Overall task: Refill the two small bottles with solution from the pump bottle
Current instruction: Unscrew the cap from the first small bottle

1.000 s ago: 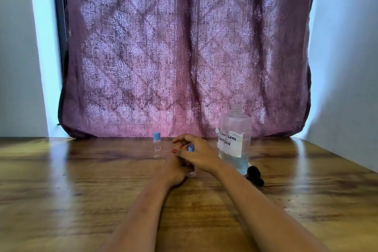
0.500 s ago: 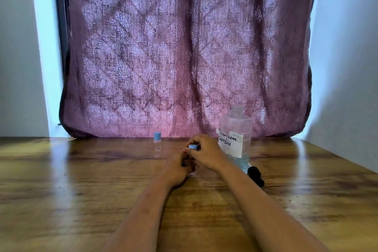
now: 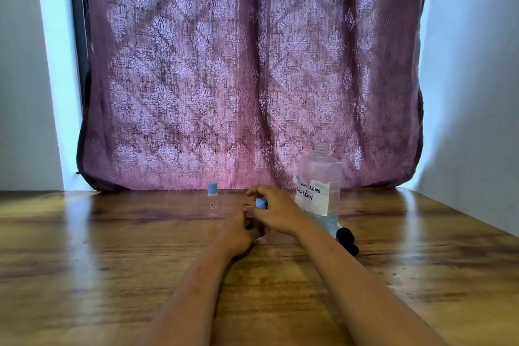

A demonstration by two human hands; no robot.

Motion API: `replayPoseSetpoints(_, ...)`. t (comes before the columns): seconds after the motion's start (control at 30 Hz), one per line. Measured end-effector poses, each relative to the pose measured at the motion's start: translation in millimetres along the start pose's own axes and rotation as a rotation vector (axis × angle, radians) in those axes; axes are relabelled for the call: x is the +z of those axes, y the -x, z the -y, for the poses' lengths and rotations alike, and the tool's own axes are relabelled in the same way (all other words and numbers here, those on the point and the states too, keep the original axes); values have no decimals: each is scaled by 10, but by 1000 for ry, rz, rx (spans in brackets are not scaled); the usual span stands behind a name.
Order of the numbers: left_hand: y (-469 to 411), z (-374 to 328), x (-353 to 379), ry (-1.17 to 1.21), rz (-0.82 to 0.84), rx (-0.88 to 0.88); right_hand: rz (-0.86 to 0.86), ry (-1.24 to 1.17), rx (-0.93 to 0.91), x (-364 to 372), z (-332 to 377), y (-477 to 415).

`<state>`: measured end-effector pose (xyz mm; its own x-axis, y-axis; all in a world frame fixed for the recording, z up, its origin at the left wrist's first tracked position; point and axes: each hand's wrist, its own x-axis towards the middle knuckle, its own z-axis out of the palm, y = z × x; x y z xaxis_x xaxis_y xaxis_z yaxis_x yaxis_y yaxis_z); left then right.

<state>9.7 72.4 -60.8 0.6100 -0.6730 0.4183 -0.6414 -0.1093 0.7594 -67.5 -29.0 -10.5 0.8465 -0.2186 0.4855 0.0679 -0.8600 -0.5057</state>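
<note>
A small clear bottle with a blue cap [image 3: 213, 203] stands alone on the wooden table [image 3: 112, 261], left of my hands. My left hand [image 3: 241, 233] wraps around a second small bottle, almost all of it hidden. My right hand [image 3: 276, 212] pinches that bottle's blue cap [image 3: 261, 203] from above. The large clear square bottle [image 3: 320, 185], labelled lens solution, stands open-necked just right of my right hand, with pale blue liquid low inside. Its black pump head [image 3: 347, 239] lies on the table at its base.
A patterned mauve curtain [image 3: 252, 70] hangs right behind the bottles at the table's far edge. A pale wall [image 3: 477, 93] bounds the table on the right, another on the left.
My right hand has shifted around the blue cap, fingers moving from over it to gripping its side. My left hand has stayed on the bottle. The other bottles have not moved.
</note>
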Motion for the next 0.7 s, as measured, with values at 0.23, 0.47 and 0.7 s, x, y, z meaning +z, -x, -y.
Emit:
replayPoseSetpoints(0.23,-6,11,5,79,34,-66,-92,81,28,-13,-64,-19)
replayPoseSetpoints(0.47,-10,38,18,165,60,-114,33,-89,-6,-86,14,-1)
replayPoseSetpoints(0.7,-13,21,5,158,45,-76,-13,108,-15,-48,-32,-9)
